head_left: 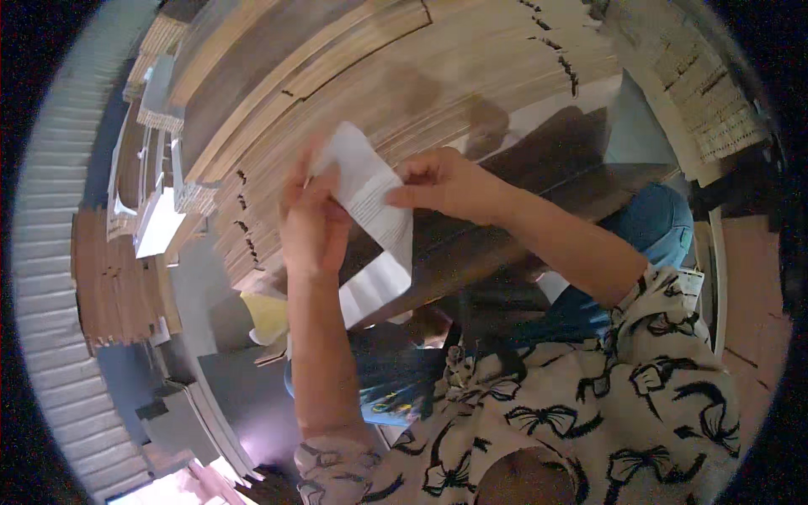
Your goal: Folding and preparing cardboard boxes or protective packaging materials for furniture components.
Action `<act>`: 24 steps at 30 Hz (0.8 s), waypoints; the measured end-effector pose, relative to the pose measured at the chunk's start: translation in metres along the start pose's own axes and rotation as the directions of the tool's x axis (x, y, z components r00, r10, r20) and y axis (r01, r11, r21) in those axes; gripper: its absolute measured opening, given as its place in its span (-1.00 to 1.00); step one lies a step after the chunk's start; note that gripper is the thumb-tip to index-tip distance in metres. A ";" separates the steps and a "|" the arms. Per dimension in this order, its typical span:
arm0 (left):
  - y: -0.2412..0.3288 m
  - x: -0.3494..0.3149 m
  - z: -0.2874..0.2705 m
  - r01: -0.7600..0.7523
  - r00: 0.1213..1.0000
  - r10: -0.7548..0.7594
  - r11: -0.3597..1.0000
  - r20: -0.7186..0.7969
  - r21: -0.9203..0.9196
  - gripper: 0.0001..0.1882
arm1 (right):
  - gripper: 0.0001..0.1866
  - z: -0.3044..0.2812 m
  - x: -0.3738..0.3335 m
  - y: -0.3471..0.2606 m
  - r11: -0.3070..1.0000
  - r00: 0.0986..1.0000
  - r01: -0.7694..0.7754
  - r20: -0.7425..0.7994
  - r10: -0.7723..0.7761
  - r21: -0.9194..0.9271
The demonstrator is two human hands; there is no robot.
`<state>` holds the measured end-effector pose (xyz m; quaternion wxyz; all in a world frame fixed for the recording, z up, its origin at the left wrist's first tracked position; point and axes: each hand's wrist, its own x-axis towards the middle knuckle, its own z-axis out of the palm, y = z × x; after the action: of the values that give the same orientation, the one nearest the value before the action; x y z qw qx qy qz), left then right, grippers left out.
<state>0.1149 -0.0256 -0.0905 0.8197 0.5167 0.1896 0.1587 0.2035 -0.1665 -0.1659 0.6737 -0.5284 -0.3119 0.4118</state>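
Observation:
A white printed paper sheet [370, 189] is held up in front of me, creased, with its lower part bent back toward my lap. Along its left edge, my left hand [316, 210] is closed on the paper, its fingertips a little blurred. From the other side, my right hand [450, 183] pinches the right edge between thumb and fingers. Beneath the sheet is a dark brown surface [471, 240], with a tall stack of flat cardboard [370, 109] just beyond it.
More bundled cardboard [707, 101] stands at the far right, and brown cardboard pieces [118, 278] are at the left. A yellow piece [268, 316] lies beside my left forearm. Along the left side runs a pale ribbed wall [59, 278].

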 end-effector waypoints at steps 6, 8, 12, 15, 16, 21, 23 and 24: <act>-0.018 -0.017 -0.024 0.092 0.994 -0.107 0.857 0.001 0.508 -0.59 | -0.85 0.005 0.002 -0.010 0.816 0.997 0.060 -0.007 -0.078 -0.575; -0.023 -0.017 -0.032 0.075 0.992 -0.106 0.932 0.067 0.354 -0.60 | -0.85 0.012 0.000 -0.011 0.783 0.948 0.177 -0.109 -0.298 -0.597; -0.025 -0.017 -0.015 0.101 0.989 -0.136 0.906 0.058 0.410 -0.60 | -0.81 -0.005 0.006 -0.004 0.441 0.724 0.480 0.058 -0.687 -0.758; -0.032 -0.014 -0.005 0.012 0.985 -0.097 0.868 0.145 0.496 -0.61 | -0.82 -0.015 -0.002 -0.004 0.287 0.628 0.492 0.107 -0.771 -0.822; -0.036 -0.014 -0.011 -0.055 0.985 -0.042 0.846 0.170 0.531 -0.63 | -0.82 -0.010 0.002 0.006 0.251 0.598 0.497 0.119 -0.793 -0.831; -0.050 -0.006 -0.004 -0.129 0.971 -0.066 0.666 0.230 0.735 -0.65 | -0.84 -0.015 -0.017 0.024 0.152 0.573 0.447 0.152 -0.805 -0.882; -0.073 0.004 -0.013 0.147 0.986 -0.166 0.879 0.002 0.453 -0.61 | -0.82 -0.028 -0.025 0.033 0.551 0.691 0.333 -0.200 -0.695 -0.765; -0.086 0.008 -0.026 0.262 0.964 -0.240 0.926 -0.111 0.273 -0.57 | -0.84 -0.048 -0.034 0.027 0.800 0.751 0.132 -0.467 -0.466 -0.586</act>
<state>0.1152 -0.0369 -0.1802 0.7424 0.5945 0.3060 0.0428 0.2231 -0.2154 -0.2037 0.6274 -0.7307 -0.2691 0.0085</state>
